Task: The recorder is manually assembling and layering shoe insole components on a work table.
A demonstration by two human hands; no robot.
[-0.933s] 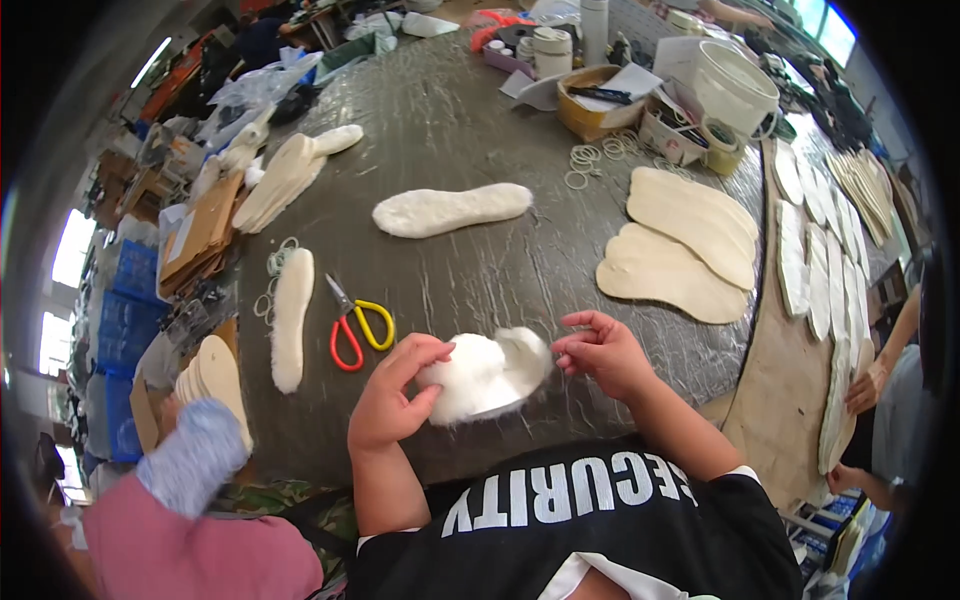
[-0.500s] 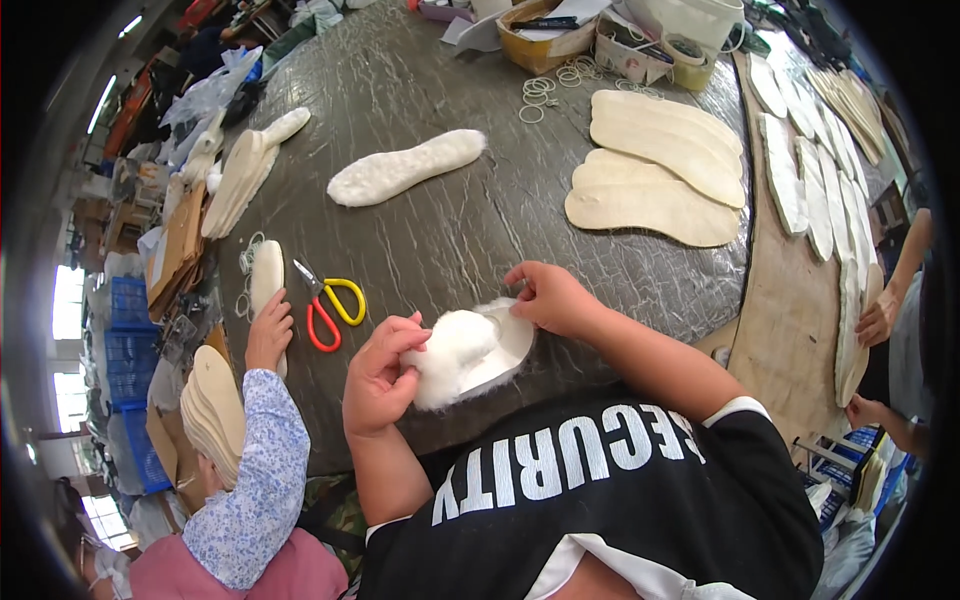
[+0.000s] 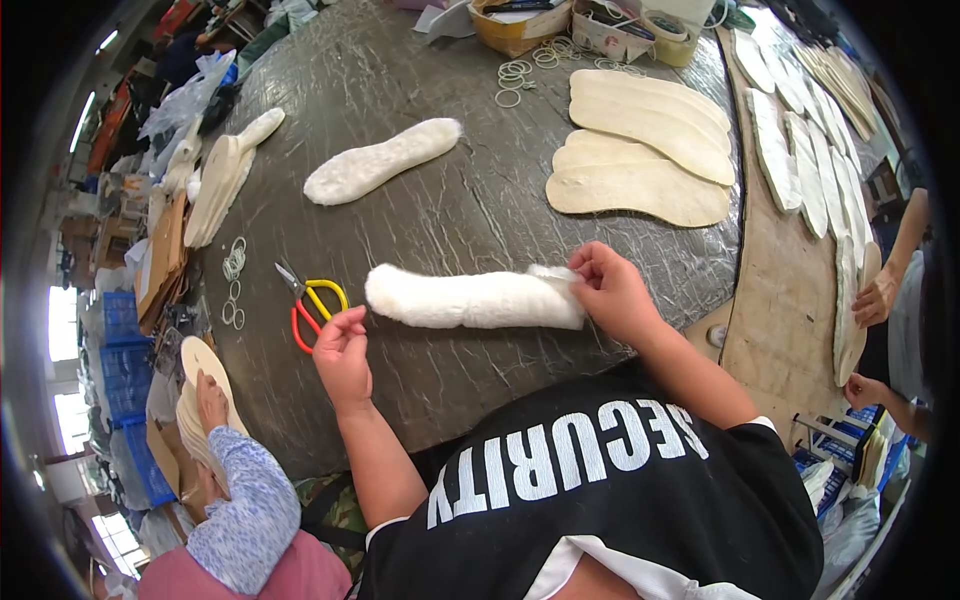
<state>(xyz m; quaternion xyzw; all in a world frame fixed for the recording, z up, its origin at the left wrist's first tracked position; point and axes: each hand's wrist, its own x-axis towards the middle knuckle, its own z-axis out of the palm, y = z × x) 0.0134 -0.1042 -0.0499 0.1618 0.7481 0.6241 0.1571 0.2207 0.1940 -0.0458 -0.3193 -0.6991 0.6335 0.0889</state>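
Observation:
A white fleece insole (image 3: 460, 298) lies stretched out crosswise on the dark table in front of me, pile side up. My right hand (image 3: 618, 298) pinches its right end, where a thin pale flap lifts from the edge. Just off the left end is my left hand (image 3: 345, 352), fingers loosely bent and apart, with nothing in them. Scissors (image 3: 312, 305) with one red and one yellow handle rest beside that hand, their red loop partly behind it. Farther back lies another fleece insole (image 3: 382, 162), also fluffy side up.
Overlapping cream insoles (image 3: 640, 180) lie at the right, with rubber rings (image 3: 512, 80) and a yellow basket (image 3: 515, 30) behind. At left, a co-worker's hand (image 3: 211, 400) touches an insole stack (image 3: 195, 362). Another person's hand (image 3: 876, 298) is by insoles on the right-hand board (image 3: 765, 330).
The insole, folded between my hands before, is now spread out lengthwise. My left hand has let go and moved left; my right moved right. The left co-worker's hand went to the stack.

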